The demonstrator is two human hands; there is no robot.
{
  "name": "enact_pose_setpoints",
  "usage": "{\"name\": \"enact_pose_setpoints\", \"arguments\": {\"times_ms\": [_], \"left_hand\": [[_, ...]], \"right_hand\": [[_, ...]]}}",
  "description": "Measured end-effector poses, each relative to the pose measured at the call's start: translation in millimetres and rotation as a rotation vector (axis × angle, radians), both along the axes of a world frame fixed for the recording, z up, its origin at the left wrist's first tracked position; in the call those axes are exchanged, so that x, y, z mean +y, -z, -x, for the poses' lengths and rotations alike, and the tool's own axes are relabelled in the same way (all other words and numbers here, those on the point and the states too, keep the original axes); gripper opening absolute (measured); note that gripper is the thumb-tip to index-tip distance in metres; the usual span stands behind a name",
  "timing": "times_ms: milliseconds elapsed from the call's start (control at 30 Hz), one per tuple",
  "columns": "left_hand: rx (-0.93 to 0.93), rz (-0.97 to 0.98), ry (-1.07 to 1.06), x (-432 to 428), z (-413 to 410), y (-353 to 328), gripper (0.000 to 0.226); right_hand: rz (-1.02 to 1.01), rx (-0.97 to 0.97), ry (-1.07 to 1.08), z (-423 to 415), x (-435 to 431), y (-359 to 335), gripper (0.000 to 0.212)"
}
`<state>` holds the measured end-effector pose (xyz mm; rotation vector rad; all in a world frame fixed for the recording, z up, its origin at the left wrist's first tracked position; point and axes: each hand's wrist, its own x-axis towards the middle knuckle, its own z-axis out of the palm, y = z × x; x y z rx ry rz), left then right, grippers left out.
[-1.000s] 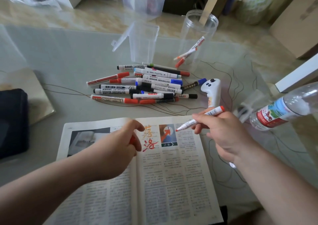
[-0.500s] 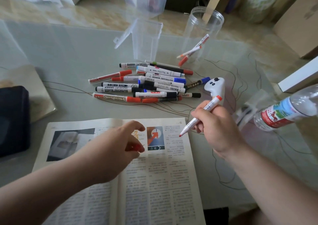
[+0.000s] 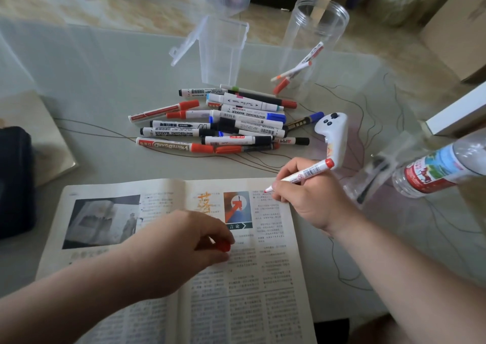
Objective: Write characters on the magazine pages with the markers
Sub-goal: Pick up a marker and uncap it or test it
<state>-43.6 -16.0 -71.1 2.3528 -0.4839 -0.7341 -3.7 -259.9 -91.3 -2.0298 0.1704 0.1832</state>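
two hands over magazine (image 3: 126, 241), right hand (image 3: 310, 199) gripping red marker (image 3: 302, 176), left hand (image 3: 181, 249) pinching red cap (image 3: 223, 246)

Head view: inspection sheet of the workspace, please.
Surface: glass table, magazine open flat on it.
Job's things: red marker tip at right page; marker pile behind magazine; orange characters on the page.
Clutter: clear jar holding markers, clear box, white controller, water bottle, black case.
Hands: right hand grips red marker; left hand pinches red cap over magazine.
Cables: thin dark lines across table, wires or pattern unclear.
Surroundings: cardboard boxes beyond table.
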Motion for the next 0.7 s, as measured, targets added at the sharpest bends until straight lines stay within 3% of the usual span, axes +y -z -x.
{"name": "enact_pose_setpoints", "arguments": {"times_ms": [67, 233, 700], "left_hand": [[-0.014, 0.010, 0.027, 0.8, 0.4, 3.7, 0.008], [-0.089, 0.017, 0.120, 0.5, 1.9, 7.6, 0.023], [-0.083, 0.011, 0.135, 2.0, 1.6, 8.1, 0.015]], "right_hand": [[-0.001, -0.005, -0.001, -1.4, -2.0, 1.8, 0.021], [0.049, -0.018, -0.077, -3.3, -6.8, 5.5, 0.011], [0.111, -0.023, -0.068, -1.8, -6.3, 3.6, 0.012]]}}
